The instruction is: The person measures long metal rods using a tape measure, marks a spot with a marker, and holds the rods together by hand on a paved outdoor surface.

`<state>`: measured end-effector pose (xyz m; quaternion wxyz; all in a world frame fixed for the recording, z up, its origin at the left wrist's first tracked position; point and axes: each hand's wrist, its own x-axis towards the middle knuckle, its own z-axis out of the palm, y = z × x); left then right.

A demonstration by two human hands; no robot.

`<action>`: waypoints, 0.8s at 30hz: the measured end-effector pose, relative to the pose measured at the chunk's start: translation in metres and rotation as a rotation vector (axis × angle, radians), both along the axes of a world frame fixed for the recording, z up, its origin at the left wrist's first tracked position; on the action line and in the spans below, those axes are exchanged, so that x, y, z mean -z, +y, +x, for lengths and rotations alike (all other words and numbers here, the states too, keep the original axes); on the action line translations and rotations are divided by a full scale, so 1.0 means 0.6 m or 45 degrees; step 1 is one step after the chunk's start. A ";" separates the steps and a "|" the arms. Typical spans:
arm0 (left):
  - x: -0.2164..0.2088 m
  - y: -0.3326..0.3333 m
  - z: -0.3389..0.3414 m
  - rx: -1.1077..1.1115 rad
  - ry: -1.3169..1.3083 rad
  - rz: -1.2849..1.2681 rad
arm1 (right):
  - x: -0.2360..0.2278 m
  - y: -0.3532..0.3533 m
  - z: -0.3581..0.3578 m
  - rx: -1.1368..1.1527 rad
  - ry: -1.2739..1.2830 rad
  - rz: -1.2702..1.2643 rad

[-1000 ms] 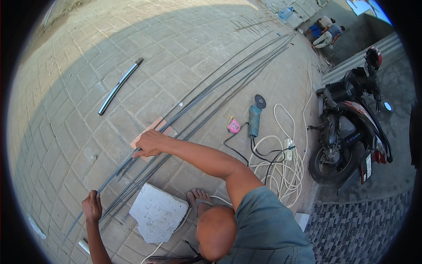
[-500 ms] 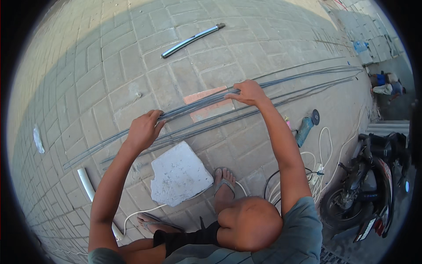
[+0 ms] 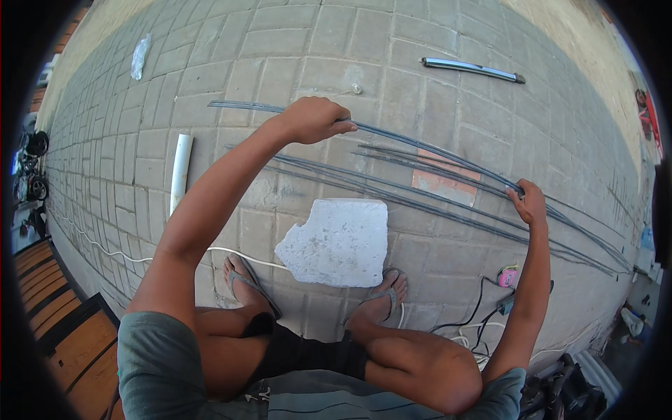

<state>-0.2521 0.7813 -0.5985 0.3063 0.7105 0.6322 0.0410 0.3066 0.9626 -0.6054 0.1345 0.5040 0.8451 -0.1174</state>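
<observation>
Several thin grey metal rods (image 3: 427,146) are lifted off the paving at their left end, with my left hand (image 3: 316,120) closed around them. Farther along to the right, my right hand (image 3: 530,203) has its fingers wrapped round the same bundle. Other loose rods (image 3: 392,190) lie on the ground nearer to me, below the held bundle. Beneath the rods is a flat pinkish tile (image 3: 435,183). A broken white slab (image 3: 337,241) rests on the paving in front of my feet.
A white plastic pipe (image 3: 180,171) lies left, a shiny metal tube (image 3: 472,68) far right. Beside my right forearm are a pink tape measure (image 3: 507,277) and a partly hidden power tool (image 3: 505,305) with cables. A wooden bench (image 3: 49,294) stands at left.
My view has turned to the right-hand rods' side lower in frame. My left hand has raised the rods' left end, and my hands are farther apart along the bundle.
</observation>
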 end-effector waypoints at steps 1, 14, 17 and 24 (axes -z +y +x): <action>0.010 -0.001 0.018 0.000 -0.007 -0.003 | 0.002 -0.005 -0.015 -0.084 0.000 0.025; 0.042 0.080 0.226 0.147 -0.322 0.229 | 0.038 -0.093 -0.280 -0.234 0.403 -0.253; 0.032 0.112 0.151 -0.058 -0.390 0.158 | 0.056 -0.058 -0.209 -0.193 0.368 -0.115; 0.093 0.058 0.043 -0.158 -0.371 -0.072 | 0.088 -0.044 -0.102 -0.234 0.316 -0.034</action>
